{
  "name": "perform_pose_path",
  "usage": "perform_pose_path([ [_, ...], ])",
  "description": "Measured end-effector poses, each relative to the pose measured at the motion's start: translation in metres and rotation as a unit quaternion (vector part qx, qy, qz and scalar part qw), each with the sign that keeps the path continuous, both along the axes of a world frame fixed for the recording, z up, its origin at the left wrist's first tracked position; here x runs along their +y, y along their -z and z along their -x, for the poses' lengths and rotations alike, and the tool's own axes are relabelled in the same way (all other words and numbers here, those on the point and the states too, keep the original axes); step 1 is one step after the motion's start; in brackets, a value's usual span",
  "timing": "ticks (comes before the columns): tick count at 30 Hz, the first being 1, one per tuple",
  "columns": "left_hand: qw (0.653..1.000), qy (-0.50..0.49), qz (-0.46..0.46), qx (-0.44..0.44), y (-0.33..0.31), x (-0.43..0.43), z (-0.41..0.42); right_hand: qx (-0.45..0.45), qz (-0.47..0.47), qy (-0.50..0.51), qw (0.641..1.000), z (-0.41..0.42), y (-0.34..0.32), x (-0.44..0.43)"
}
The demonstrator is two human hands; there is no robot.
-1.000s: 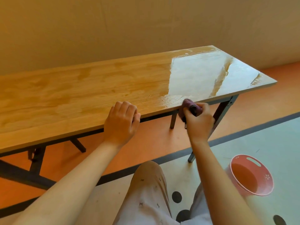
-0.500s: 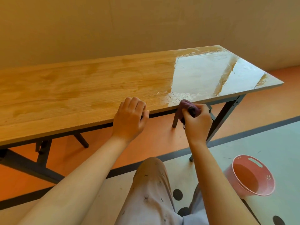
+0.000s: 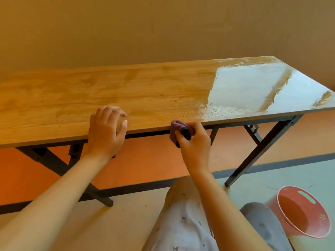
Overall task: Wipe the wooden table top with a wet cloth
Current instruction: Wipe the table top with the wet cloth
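A long wooden table top (image 3: 145,95) on dark folding legs stretches across the view; its right part (image 3: 253,87) shines wet. My right hand (image 3: 194,142) grips a small purple cloth (image 3: 176,126) bunched against the table's near edge, just left of the wet patch. My left hand (image 3: 107,129) hovers at the near edge to the left of the cloth, fingers loosely curled with nothing in them; I cannot tell whether the palm touches the edge.
A pink bucket (image 3: 304,212) with a cut-out handle stands on the floor at the lower right. A plain wall runs close behind the table. My knees (image 3: 184,214) are below the table edge. The floor is orange under the table, pale nearer me.
My left hand has lifted its fingers from the table edge and shifted slightly. The right hand with the cloth stays at the near edge. The view has turned a little left.
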State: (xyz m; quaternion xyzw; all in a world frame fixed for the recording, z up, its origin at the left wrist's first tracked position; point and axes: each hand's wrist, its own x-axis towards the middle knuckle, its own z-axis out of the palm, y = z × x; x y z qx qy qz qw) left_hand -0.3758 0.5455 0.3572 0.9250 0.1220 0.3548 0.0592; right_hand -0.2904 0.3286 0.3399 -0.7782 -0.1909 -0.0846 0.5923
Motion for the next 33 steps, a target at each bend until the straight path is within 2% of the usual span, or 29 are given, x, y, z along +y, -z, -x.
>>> perform_pose_path([
  [4,1.0,-0.026,-0.004,-0.014,0.01,0.025,0.015,0.051,-0.052,0.086,0.994,-0.014,-0.003,-0.022],
  [8,0.999,-0.023,-0.031,-0.028,0.016,0.02,0.007,0.05,-0.049,0.137,0.988,-0.012,-0.002,-0.02],
  [10,0.998,-0.033,-0.036,-0.042,0.018,0.02,0.005,0.049,-0.046,0.125,0.99,0.001,-0.001,-0.001],
  [16,0.997,-0.014,-0.052,-0.05,0.02,0.022,0.008,0.045,-0.016,-0.016,0.999,0.058,0.002,0.081],
  [20,0.997,-0.008,-0.051,-0.053,0.021,0.023,0.009,0.033,-0.026,-0.005,0.999,0.053,0.005,0.072],
  [26,0.996,-0.017,-0.059,-0.065,0.024,0.022,0.007,0.046,-0.048,0.129,0.989,0.02,-0.001,0.023],
  [28,0.996,-0.018,-0.056,-0.064,0.023,0.022,0.006,0.058,-0.047,0.114,0.991,0.028,-0.001,0.035],
  [33,0.998,-0.012,-0.047,-0.05,0.022,0.021,0.01,0.037,-0.005,-0.013,0.999,0.062,0.001,0.085],
])
